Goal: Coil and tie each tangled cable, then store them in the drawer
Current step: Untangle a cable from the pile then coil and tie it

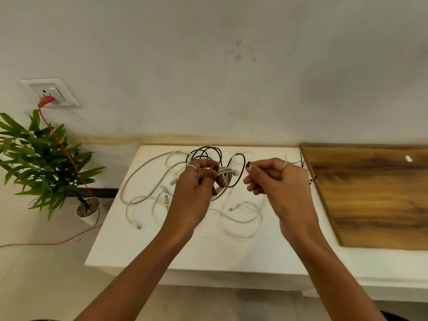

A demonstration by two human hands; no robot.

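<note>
A tangle of white and grey cables (148, 181) lies spread over the white table (139, 246). My left hand (196, 181) grips a bundle of grey cable coils (225, 172) above the table's middle, with black cable loops (206, 150) rising behind it. My right hand (275, 179) is beside it, its thumb and forefinger pinching a thin black cable (240, 172) that arcs between the two hands. More loose white cable (243, 218) lies under my right wrist. No drawer is in view.
A brown wooden board (375, 195) lies at the right, with a small white piece (408, 158) on it and thin black wires (298, 162) at its left edge. A potted plant (41, 163) stands left of the table. An orange cord (62, 147) runs from a wall socket (53, 92).
</note>
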